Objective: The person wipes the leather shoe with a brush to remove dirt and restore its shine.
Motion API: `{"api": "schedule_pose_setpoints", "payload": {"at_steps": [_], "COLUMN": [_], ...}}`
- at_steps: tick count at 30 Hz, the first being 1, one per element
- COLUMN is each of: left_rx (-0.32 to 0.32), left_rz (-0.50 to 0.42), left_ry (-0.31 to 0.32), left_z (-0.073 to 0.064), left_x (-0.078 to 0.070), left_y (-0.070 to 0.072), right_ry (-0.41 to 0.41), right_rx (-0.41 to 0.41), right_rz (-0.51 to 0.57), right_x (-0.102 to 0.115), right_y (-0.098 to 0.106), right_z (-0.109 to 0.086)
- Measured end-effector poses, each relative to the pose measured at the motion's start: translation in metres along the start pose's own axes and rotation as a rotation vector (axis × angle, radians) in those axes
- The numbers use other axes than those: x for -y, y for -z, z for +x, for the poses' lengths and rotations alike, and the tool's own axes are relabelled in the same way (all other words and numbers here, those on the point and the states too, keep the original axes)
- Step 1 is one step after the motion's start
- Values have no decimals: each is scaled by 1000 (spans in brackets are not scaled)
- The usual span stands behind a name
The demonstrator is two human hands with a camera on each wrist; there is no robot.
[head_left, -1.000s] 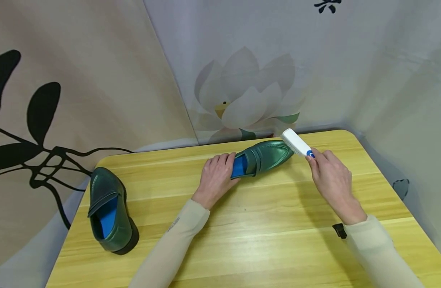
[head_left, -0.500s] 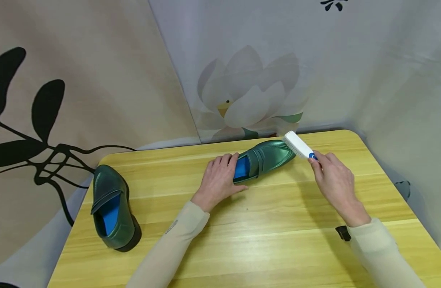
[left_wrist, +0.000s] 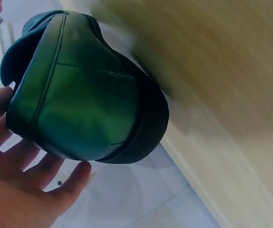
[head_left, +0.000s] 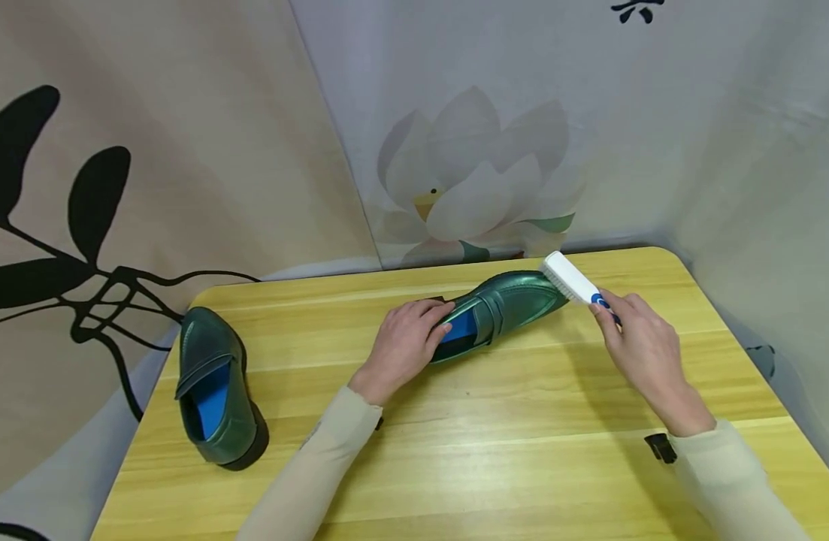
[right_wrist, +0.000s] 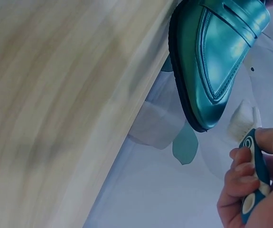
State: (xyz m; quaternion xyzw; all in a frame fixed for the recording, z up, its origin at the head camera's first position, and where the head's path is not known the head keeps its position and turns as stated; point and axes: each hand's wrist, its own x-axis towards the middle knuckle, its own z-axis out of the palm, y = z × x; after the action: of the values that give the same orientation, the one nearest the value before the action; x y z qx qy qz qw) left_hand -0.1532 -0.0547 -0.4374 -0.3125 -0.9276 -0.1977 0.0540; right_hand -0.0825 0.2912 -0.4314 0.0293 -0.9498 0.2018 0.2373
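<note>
A green loafer (head_left: 515,300) with a blue insole lies toward the table's far edge, toe to the right. My left hand (head_left: 403,342) grips its heel; in the left wrist view the thumb is at the opening's rim and the fingers spread along the heel counter (left_wrist: 84,104). My right hand (head_left: 640,342) holds a white brush (head_left: 568,276) by its blue-and-white handle (right_wrist: 255,166). In the head view the bristles are at the loafer's toe; the right wrist view shows the brush head (right_wrist: 243,121) beside the toe (right_wrist: 205,114), apparently slightly apart.
A second green loafer (head_left: 218,391) stands at the table's left side, toe pointing away. The wooden table (head_left: 495,466) has rounded far corners. Behind it hangs a printed curtain (head_left: 495,165) with a pale flower and dark leaves.
The loafer's heel end has come nearer to me, and my left hand has shifted its grip, the thumb now at the opening. The brush has moved slightly right and nearer, staying by the toe.
</note>
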Motion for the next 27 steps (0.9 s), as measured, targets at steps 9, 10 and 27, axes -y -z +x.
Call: {"api": "schedule_pose_setpoints", "payload": {"at_steps": [9,10,27], "left_rx": [69,82,178], "left_rz": [-265,-290,-369], "left_ry": [133,160,295], "left_z": [-1,-1,-3], "left_x": [7,8,20], "left_y": [2,2,-1], "right_ry": [-7,-8,88], "right_rx": [35,39,178], "right_rz": [10,9,-71], "right_x": [-5,-6,-47], "right_y": [7,8,34], "right_z": [-2,-3,5]}}
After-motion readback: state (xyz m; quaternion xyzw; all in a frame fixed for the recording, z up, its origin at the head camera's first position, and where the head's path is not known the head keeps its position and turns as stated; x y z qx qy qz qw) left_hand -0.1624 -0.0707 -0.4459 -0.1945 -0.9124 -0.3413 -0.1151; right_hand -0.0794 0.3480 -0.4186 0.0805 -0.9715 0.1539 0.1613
